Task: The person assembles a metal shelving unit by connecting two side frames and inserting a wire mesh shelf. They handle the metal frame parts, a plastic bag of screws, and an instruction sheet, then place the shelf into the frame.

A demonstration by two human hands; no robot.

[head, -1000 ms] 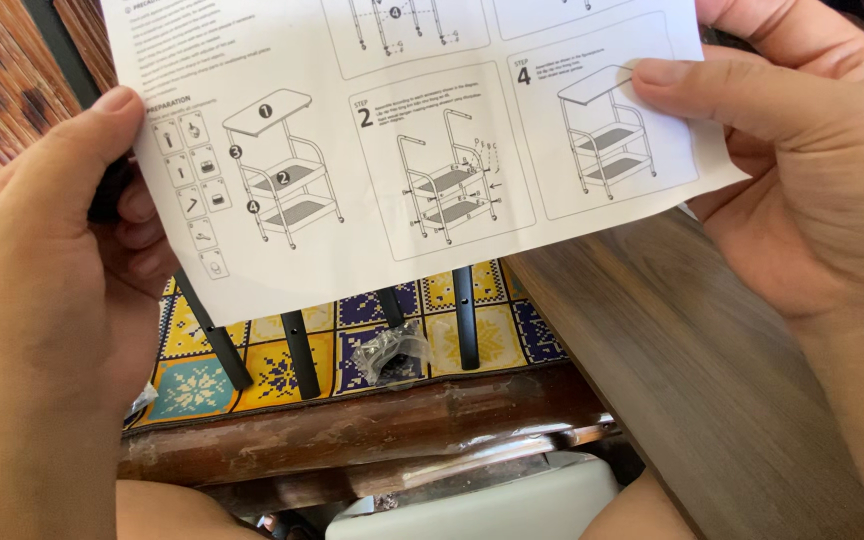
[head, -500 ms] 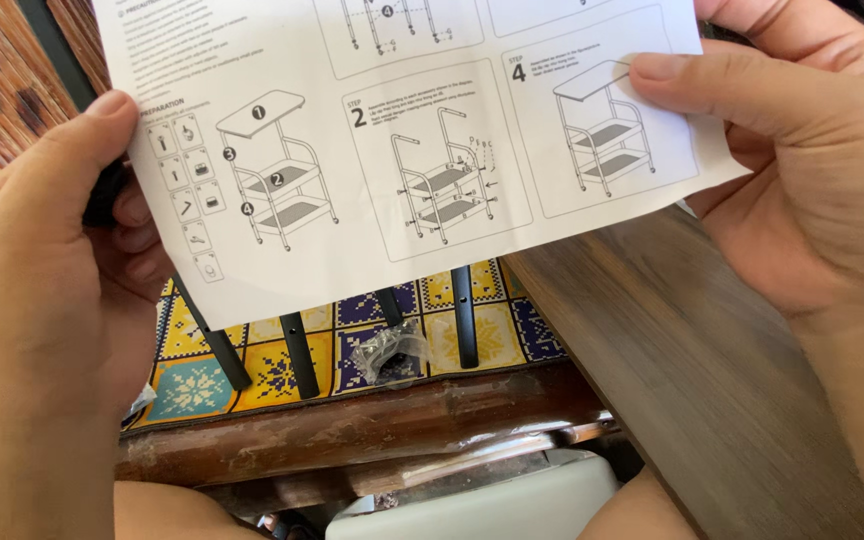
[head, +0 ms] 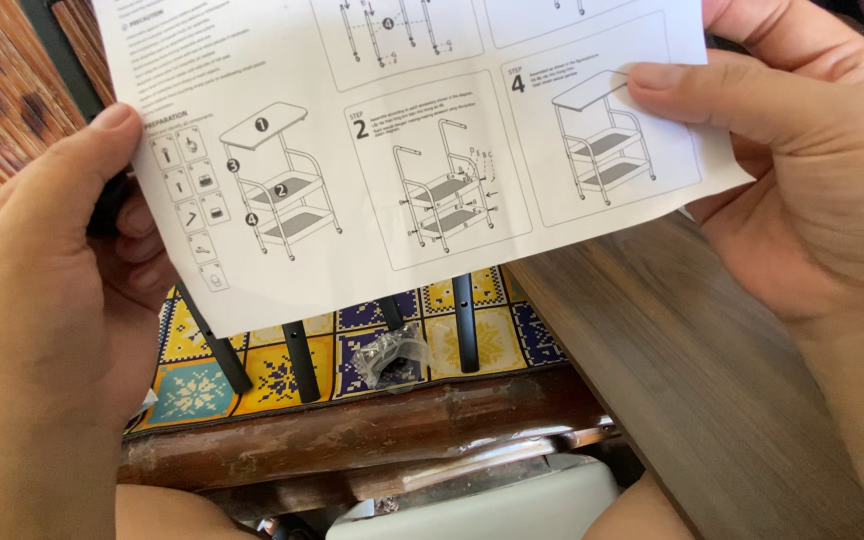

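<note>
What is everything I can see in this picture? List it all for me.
white paper instruction sheet with shelf drawings: one, white, held up across the top
black metal tubes: about four, black, on the mat below the sheet
clear plastic bag of small dark hardware: one, between the tubes
patterned tile mat: one, yellow and blue, under the tubes
brown wood-grain board: one, right
left hand: grips the sheet's left edge
right hand: grips its right edge

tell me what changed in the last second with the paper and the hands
Almost nothing. The instruction sheet has drifted a touch to the left in view; nothing was picked up or let go. The left hand and right hand still pinch its two edges as before. The black tubes, the small bag of hardware, the patterned cloth and the wooden panel lie unchanged.
</note>
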